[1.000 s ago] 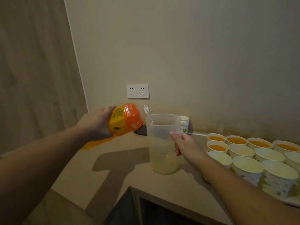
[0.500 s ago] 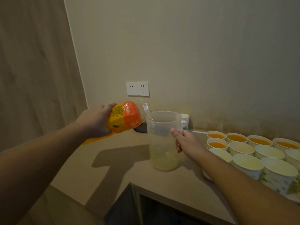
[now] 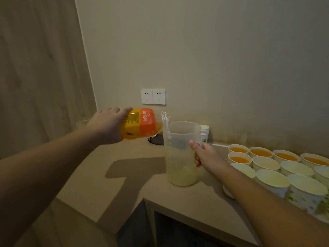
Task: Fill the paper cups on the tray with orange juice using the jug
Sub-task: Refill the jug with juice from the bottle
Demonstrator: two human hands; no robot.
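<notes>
The left hand point(image 3: 106, 124) grips an orange juice bottle point(image 3: 140, 123) tipped on its side, mouth aimed at the rim of the jug point(image 3: 181, 154), which stands on the counter point(image 3: 135, 166). The right hand point(image 3: 206, 155) is wrapped round the jug's handle, steadying it.

The likely risk: the bottle's mouth sits just left of the jug's rim, not clearly over the opening, so a quick tilt could send juice down the outside of the jug and onto the counter. A loose clear plastic strip point(image 3: 164, 120) hangs at that same rim and could deflect the stream. If the right hand tugs the handle while juice comes in, the light jug could slide or tip.

The jug holds only a shallow layer of pale juice at its bottom. Right of the jug, the cups point(image 3: 272, 181) crowd the tray point(image 3: 227, 192): the back row and one cup point(image 3: 239, 156) beside it hold orange juice, while the nearer ones look empty or pale inside; I cannot tell which. A stack of spare cups point(image 3: 204, 133) stands just behind the jug. So most of the filling remains.
</notes>
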